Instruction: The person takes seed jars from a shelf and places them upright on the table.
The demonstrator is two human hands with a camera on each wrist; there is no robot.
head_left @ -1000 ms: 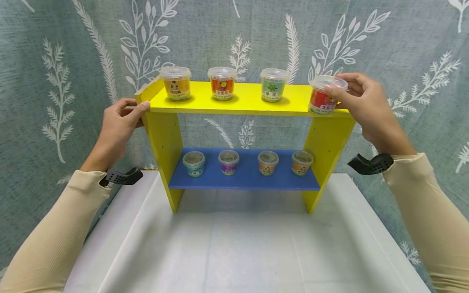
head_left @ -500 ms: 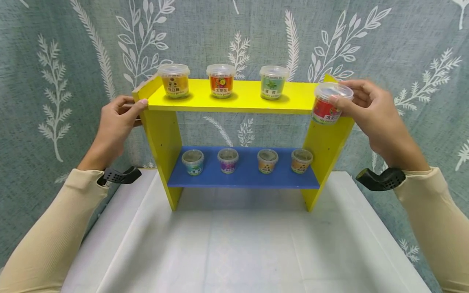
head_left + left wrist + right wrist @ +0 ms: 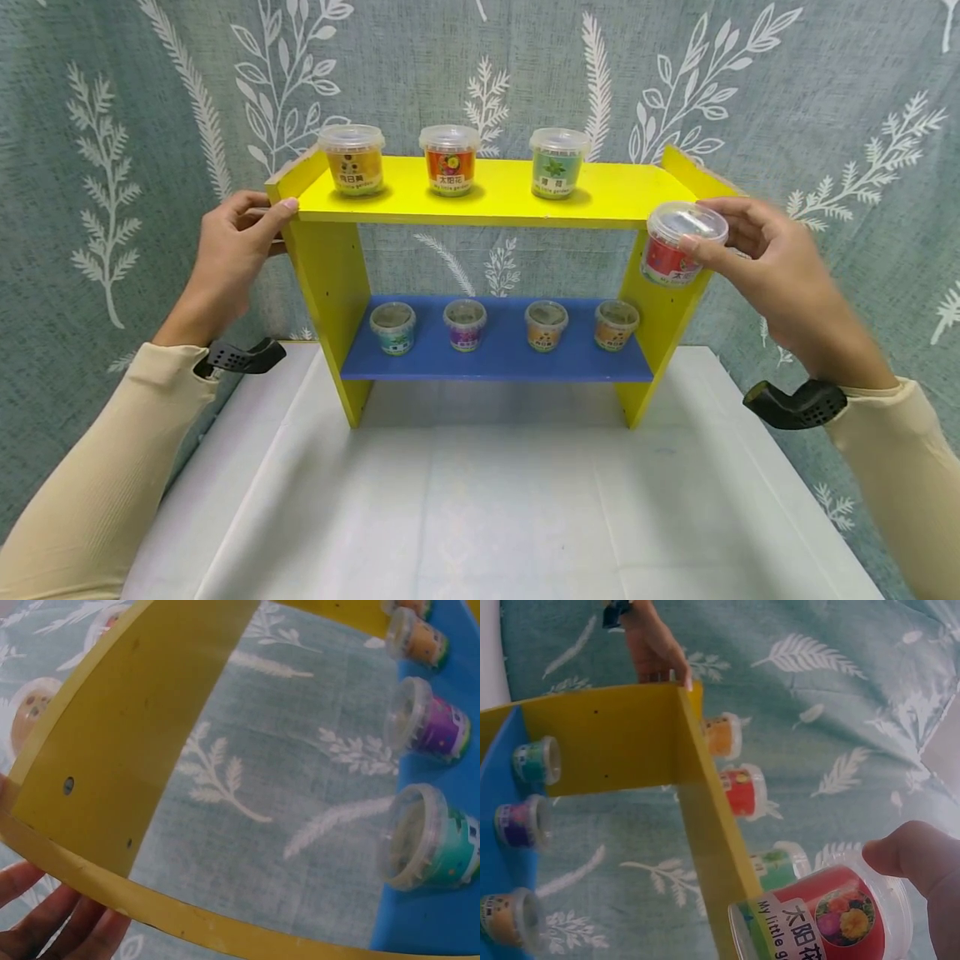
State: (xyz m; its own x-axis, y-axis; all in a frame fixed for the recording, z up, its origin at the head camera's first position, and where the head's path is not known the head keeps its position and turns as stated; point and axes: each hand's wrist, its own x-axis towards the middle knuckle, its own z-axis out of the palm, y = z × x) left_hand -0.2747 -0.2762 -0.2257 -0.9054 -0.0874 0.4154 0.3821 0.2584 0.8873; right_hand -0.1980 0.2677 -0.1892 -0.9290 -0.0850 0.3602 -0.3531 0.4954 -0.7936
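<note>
head view: my right hand (image 3: 772,267) pinches a small red-labelled plastic tub with a clear lid (image 3: 678,247), thumb on the near rim and fingers curled behind it. i hold the tub in the air just in front of the right upright of the yellow wooden shelf unit (image 3: 495,200), below the level of the yellow top board and tilted a little toward me. my left hand (image 3: 234,254) grips the left end of that top board, thumb lying along the front corner and fingers wrapped round the outer side.

on the yellow top board stand three lidded tubs in a row: an orange-yellow labelled tub (image 3: 352,158) at the left, an orange-red labelled tub (image 3: 449,160) in the middle, and a pale green labelled tub (image 3: 558,162) further right. the right end of the board is bare.

on the blue lower board (image 3: 502,362) four more small tubs (image 3: 464,324) stand in a row, well apart from each other. the unit stands on a white tabletop (image 3: 495,508) before a grey-green leaf-printed curtain (image 3: 825,100).

right wrist view: my thumb (image 3: 911,859) presses the red tub's lid edge, its flower label facing the camera.

left wrist view: my fingers (image 3: 45,926) lie against the yellow edge.
</note>
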